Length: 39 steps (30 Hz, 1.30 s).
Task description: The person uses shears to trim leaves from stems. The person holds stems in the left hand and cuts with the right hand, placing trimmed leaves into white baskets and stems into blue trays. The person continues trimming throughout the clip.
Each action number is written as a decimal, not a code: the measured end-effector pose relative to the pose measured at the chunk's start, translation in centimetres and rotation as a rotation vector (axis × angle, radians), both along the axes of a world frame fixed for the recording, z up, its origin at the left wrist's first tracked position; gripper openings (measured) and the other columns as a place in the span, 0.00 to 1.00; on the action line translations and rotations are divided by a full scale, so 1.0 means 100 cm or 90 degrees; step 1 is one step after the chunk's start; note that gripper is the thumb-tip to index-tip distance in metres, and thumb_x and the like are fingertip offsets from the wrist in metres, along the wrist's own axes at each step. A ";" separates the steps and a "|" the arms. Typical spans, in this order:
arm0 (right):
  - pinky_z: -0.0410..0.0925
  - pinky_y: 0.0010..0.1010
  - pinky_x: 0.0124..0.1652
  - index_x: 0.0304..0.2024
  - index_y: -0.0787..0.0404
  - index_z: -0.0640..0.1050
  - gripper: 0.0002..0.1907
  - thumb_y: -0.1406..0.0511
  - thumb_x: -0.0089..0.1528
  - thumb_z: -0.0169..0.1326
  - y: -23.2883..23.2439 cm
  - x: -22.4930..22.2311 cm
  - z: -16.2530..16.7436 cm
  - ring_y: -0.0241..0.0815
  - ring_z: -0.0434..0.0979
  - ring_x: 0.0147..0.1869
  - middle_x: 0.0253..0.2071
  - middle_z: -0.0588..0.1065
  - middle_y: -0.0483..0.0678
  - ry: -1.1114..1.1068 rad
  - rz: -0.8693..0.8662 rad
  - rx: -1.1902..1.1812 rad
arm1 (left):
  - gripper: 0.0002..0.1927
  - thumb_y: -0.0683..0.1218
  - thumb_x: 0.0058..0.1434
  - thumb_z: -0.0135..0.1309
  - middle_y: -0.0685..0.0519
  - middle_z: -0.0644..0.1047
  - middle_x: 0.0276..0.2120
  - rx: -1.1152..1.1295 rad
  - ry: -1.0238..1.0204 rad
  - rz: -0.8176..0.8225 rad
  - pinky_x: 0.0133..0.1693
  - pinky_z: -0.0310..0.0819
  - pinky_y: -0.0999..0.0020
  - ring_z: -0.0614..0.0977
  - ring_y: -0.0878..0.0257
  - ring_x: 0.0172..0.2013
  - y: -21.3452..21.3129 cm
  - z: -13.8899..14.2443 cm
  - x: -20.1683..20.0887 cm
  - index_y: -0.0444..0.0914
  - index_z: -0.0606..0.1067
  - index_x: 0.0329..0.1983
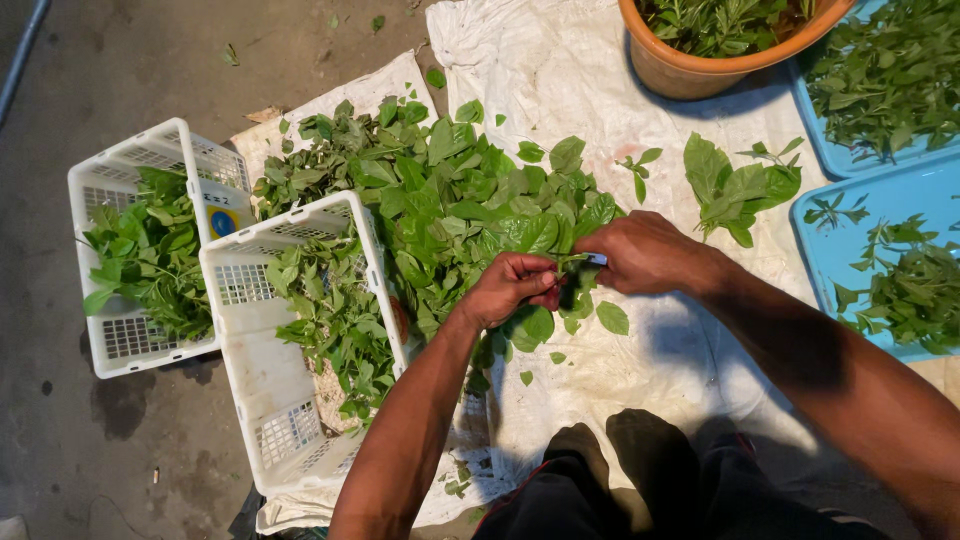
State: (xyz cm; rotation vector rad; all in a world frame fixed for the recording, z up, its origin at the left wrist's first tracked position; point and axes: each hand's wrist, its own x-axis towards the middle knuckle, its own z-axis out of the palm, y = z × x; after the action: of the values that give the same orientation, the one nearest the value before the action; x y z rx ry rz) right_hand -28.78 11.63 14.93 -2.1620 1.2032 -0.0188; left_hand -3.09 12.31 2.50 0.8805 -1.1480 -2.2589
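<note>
Best done by pinching the leafy stem [568, 266] close to the leaf base and stripping cleanly over the leaf pile [450, 200]. Left hand [512, 288] curled shut, pinching the stem; right hand [648, 254] closed around its other end, above the white cloth [560, 70].

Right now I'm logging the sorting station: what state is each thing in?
left hand: pinching a leafy stem
right hand: gripping the same stem
leaf pile: heaped loose on the cloth
white crates: partly filled
orange tub: filled with greens
blue trays: holding scattered sprigs
</note>
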 end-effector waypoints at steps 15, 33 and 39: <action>0.68 0.25 0.25 0.45 0.66 0.79 0.13 0.68 0.59 0.64 0.049 0.011 -0.083 0.30 0.74 0.24 0.27 0.77 0.45 -0.653 -0.489 0.273 | 0.12 0.40 0.65 0.57 0.43 0.83 0.37 0.083 -0.026 0.132 0.39 0.85 0.61 0.86 0.56 0.34 0.003 -0.011 -0.037 0.29 0.76 0.49; 0.69 0.31 0.25 0.45 0.60 0.74 0.15 0.68 0.60 0.66 -0.056 -0.109 -0.006 0.33 0.75 0.25 0.29 0.77 0.42 -0.673 -0.744 -0.265 | 0.12 0.40 0.64 0.60 0.48 0.82 0.35 -0.026 -0.131 0.064 0.37 0.81 0.71 0.85 0.64 0.34 0.014 -0.016 -0.078 0.30 0.79 0.49; 0.72 0.48 0.37 0.30 0.63 0.80 0.20 0.52 0.57 0.66 0.025 -0.087 -0.083 0.62 0.80 0.34 0.28 0.79 0.61 0.059 -0.705 -0.084 | 0.11 0.39 0.64 0.60 0.50 0.83 0.34 -0.059 -0.161 0.059 0.39 0.82 0.72 0.85 0.65 0.34 0.013 -0.017 -0.075 0.30 0.80 0.48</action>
State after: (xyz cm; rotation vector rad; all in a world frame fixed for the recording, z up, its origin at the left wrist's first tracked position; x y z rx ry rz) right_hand -37.46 14.08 6.68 -1.3378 2.3378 -0.4761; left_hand -10.64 13.64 0.76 1.1823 -1.2813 -2.0447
